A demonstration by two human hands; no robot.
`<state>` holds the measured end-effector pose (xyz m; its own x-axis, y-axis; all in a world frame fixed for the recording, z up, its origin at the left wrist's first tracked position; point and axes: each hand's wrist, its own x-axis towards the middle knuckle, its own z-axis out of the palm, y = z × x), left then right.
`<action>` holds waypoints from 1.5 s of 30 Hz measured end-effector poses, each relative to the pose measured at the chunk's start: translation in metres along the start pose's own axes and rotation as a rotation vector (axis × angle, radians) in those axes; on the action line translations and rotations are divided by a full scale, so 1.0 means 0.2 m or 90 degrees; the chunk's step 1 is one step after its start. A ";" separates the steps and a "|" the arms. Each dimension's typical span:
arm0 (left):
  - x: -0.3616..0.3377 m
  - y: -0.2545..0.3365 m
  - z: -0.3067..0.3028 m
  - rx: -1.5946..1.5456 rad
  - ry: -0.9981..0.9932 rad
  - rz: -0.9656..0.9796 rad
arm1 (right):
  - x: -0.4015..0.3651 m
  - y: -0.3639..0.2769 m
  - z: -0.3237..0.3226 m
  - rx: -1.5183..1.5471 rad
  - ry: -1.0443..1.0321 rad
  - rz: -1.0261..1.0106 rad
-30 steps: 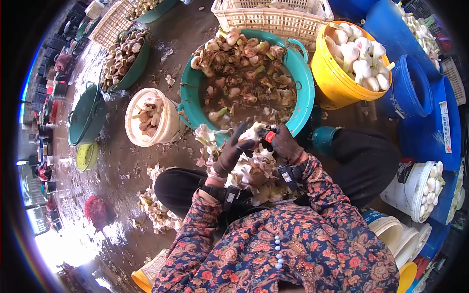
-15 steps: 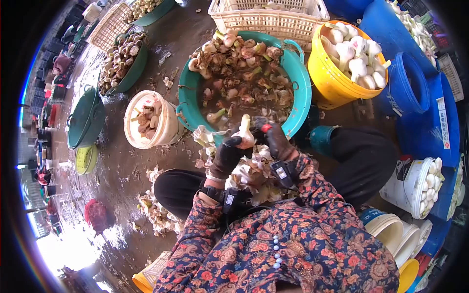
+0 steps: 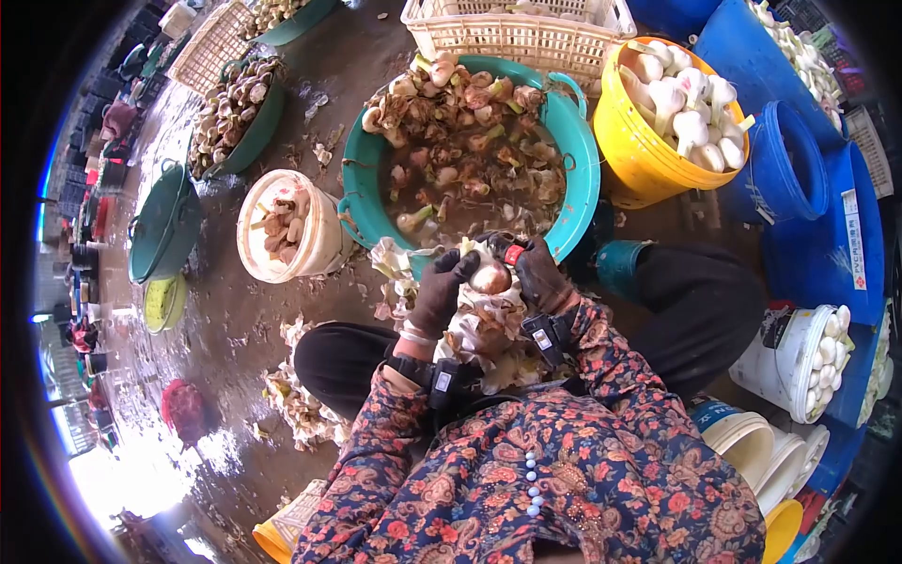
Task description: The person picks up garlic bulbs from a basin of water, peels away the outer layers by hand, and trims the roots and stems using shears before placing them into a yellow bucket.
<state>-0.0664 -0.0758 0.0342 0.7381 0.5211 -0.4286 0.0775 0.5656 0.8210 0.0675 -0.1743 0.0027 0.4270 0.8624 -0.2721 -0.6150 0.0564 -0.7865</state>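
Between my two dark-gloved hands is a garlic bulb [image 3: 490,277], its round, brownish-pink body facing me and its pale stem pointing away. My left hand [image 3: 440,289] is closed at the stem on the left side. My right hand [image 3: 537,273], with a red band on one finger, curls against the bulb's upper right; its fingertips are partly hidden. Below the bulb, a heap of papery garlic skins [image 3: 484,338] lies between my legs. Just beyond my hands stands a teal tub [image 3: 584,179] of unpeeled garlic in murky water.
A yellow bucket [image 3: 629,164] of white garlic bulbs stands right of the tub. To the left is a white bucket [image 3: 324,226] with brownish pieces. A cream crate [image 3: 507,36] sits behind the tub. Blue containers [image 3: 780,160] and a white bucket [image 3: 785,362] of garlic line the right.
The garlic has been tipped from stem-up to stem-away and sits slightly lower and to the right. My left hand has turned upward, and my right hand has shifted slightly.
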 end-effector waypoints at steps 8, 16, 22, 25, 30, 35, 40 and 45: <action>-0.23 0.10 0.06 0.625 -0.072 0.414 | 0.08 -0.05 -0.10 -0.047 0.337 -0.024; -0.18 0.18 -0.05 0.824 0.001 0.320 | 0.01 -0.15 -0.05 0.014 0.313 -0.028; -0.04 0.12 0.09 0.603 -0.049 0.386 | 0.00 -0.15 0.06 -0.120 0.209 -0.047; -0.06 0.16 0.14 0.529 -0.047 0.350 | -0.04 -0.17 0.08 -0.096 0.194 -0.050; -0.07 0.13 0.10 0.593 -0.038 0.324 | -0.05 -0.17 0.10 -0.228 0.193 -0.043; -0.18 0.05 0.03 0.783 -0.142 0.295 | 0.02 0.01 -0.08 0.074 0.202 0.174; -0.33 0.25 0.02 0.524 -0.298 0.056 | 0.10 0.20 -0.26 0.469 -0.056 0.192; -0.19 0.22 -0.04 0.697 -0.076 0.288 | 0.10 0.07 -0.17 0.263 0.086 0.143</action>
<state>-0.0964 -0.0646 0.0834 0.8989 0.4374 -0.0263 0.2822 -0.5318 0.7985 0.0894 -0.1722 -0.0331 0.3193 0.8042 -0.5013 -0.9016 0.0950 -0.4220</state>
